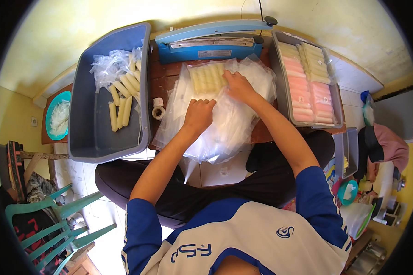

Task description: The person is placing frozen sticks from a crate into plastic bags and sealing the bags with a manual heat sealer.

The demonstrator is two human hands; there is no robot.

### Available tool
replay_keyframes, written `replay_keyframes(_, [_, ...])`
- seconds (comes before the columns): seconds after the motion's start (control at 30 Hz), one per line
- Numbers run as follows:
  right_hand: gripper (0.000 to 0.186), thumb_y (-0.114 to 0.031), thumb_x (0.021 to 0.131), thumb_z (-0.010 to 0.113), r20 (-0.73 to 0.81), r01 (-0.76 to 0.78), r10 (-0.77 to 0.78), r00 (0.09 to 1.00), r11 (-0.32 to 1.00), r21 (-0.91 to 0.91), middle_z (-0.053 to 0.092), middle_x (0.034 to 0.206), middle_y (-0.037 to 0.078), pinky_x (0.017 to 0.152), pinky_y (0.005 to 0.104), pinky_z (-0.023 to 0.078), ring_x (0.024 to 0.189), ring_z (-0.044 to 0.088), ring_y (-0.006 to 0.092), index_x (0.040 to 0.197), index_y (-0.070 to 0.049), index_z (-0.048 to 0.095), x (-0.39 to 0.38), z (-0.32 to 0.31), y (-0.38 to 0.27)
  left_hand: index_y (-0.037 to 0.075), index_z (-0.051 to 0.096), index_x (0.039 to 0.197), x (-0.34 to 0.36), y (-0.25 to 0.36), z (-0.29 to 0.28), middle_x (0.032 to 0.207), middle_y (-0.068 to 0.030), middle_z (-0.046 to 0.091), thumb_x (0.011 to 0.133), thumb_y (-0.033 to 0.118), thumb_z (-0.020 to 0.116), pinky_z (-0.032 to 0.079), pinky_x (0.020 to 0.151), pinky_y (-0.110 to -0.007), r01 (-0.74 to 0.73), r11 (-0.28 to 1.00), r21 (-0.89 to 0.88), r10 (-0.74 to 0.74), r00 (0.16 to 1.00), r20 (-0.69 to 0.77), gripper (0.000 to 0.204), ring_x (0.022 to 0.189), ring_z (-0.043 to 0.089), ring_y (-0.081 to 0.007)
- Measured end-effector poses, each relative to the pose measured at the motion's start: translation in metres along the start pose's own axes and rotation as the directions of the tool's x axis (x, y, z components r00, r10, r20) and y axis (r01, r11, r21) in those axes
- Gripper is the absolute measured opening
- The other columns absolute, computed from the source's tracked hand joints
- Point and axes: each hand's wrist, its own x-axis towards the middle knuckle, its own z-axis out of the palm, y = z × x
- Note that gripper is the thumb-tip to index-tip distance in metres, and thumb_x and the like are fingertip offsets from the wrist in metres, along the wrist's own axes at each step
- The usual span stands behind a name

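Observation:
A clear plastic bag [205,79] with several pale yellow sticks side by side in it lies on a pile of flat clear bags [225,128]. My left hand [199,114] is closed at the bag's near edge, its fingers curled down on the plastic. At the bag's right end, my right hand [239,87] pinches the plastic with thumb and fingers. Just beyond the bag stands a blue heat sealer [211,41] with its long arm running left to right. Left of the pile is a roll of tape or labels [158,112].
A grey tub [108,149] on the left holds loose yellow sticks [121,110] and crumpled plastic [108,66]. On the right, another grey tub [339,110] holds filled pink packs [300,87] and yellow ones [314,62]. A green chair [59,224] stands lower left. Another person [383,142] is at far right.

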Motion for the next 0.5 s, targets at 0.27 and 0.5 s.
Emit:
replay_keyframes(0.27, [0.04,-0.005,0.077,0.059,-0.039,-0.044,0.044,0.998,0.999,-0.009,0.065,0.107,0.02,0.086,0.0478,0.046,0.102,0.058,0.039,0.117,-0.004,0.051,-0.008,0.007,-0.005,0.009,0.064,0.109,-0.004,0.003,-0.001,0.084,-0.0109,0.07,0.078,0.002,0.059,0.043,0.078,-0.042,0.017,0.999,-0.027,-0.018,0.999,-0.035,0.033,0.08,0.065,-0.0279])
replay_keyframes(0.5, [0.052,-0.003,0.076,0.061,-0.143,0.033,-0.03,0.989,0.999,0.02,0.055,0.136,0.019,0.096,0.0453,0.045,0.115,0.055,0.037,0.128,-0.004,0.053,-0.018,0.005,-0.005,0.011,0.059,0.117,-0.005,0.007,-0.006,0.08,-0.0088,0.066,0.076,-0.002,0.056,0.041,0.076,-0.041,-0.02,1.0,-0.007,0.019,0.995,-0.099,0.044,0.079,0.063,-0.0263])
